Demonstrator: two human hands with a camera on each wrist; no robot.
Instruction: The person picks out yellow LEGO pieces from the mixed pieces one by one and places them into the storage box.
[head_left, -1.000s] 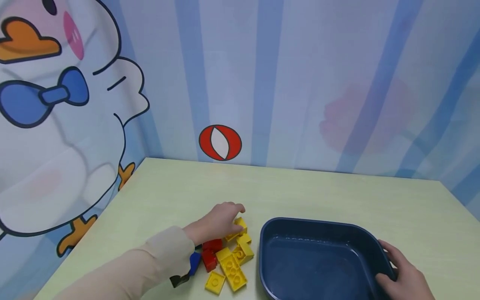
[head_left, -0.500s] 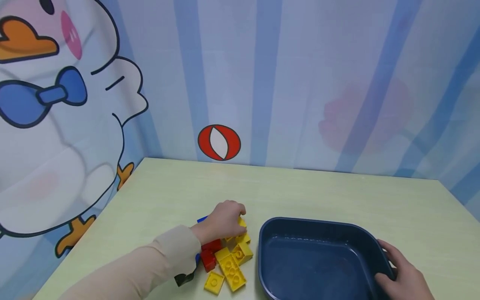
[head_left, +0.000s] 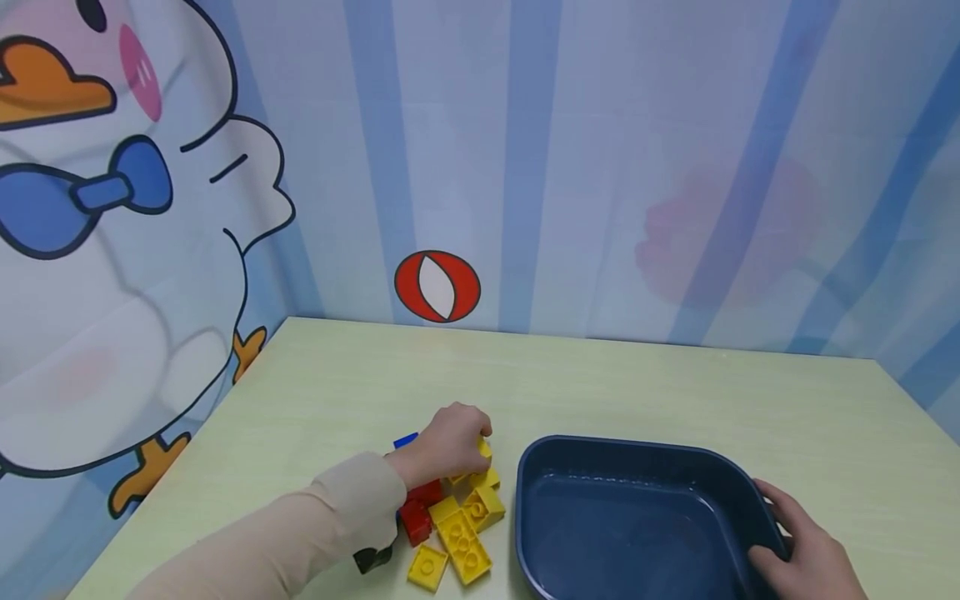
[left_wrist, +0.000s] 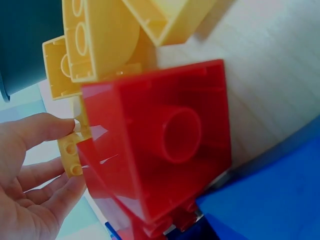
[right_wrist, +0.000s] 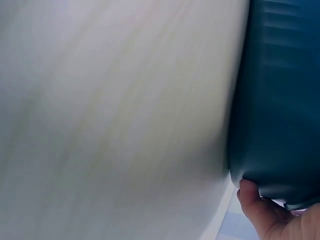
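My left hand (head_left: 448, 444) reaches over a pile of toy building bricks and pinches a yellow brick (left_wrist: 71, 155) between thumb and fingers. Next to it lie more yellow bricks (head_left: 462, 543), a red brick (head_left: 416, 522) and a blue brick (head_left: 406, 439). The left forearm hides part of the pile. A large red brick (left_wrist: 172, 135) fills the middle of the left wrist view. On the other side, my right hand (head_left: 810, 550) grips the right wall of a dark blue tray (head_left: 648, 451), thumb inside and fingers outside. No bricks show inside the tray.
The pale table (head_left: 600, 375) carries the pile left of the tray, with a small gap between them. A dark piece (head_left: 372, 558) lies below the left sleeve. Behind the table hangs a striped backdrop (head_left: 585, 167) with a cartoon duck.
My left hand's fingers have closed in on a yellow brick, and the wrist has shifted slightly right, uncovering a blue brick. The right hand and tray have stayed put.
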